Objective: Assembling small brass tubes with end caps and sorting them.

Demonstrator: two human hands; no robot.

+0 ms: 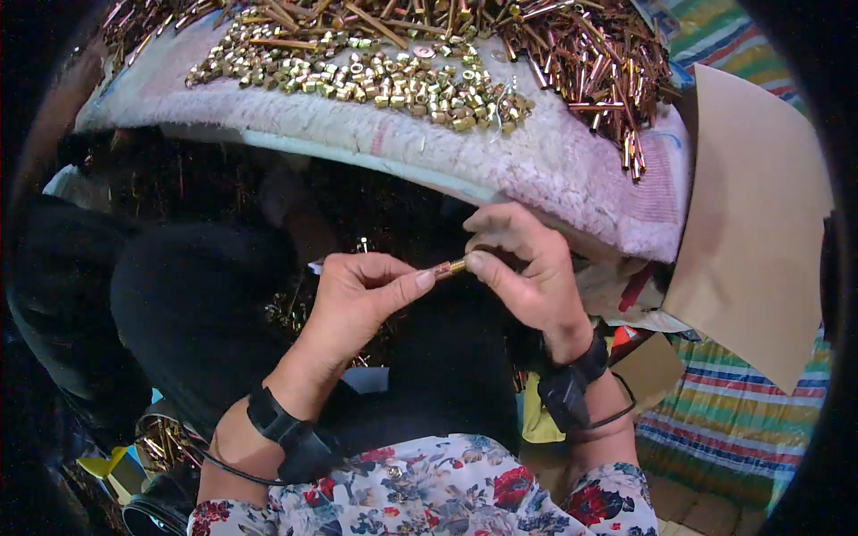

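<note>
Both my hands meet over my dark-clothed lap, in front of the padded table. My left hand (362, 295) is closed, thumb and index finger pinching a short copper-coloured metal rod (442, 270). On the rod's right end sits a brass-coloured nut (457, 265). Thumb and index finger of my right hand (525, 268) close around that nut, while its other fingers curl loosely. The fingers partly cover both pieces, so any thread is hidden. Beyond my hands, many loose brass-coloured nuts (384, 85) lie spread on the cloth.
The table's pale, fuzzy cloth (572, 183) bears heaps of copper-coloured rods (603, 76) at the back and right. A cardboard sheet (751, 205) stands at the right, by a striped sheet (733, 420). At the left is another person's dark-clothed leg (192, 304). More metal pieces (165, 444) lie lower left.
</note>
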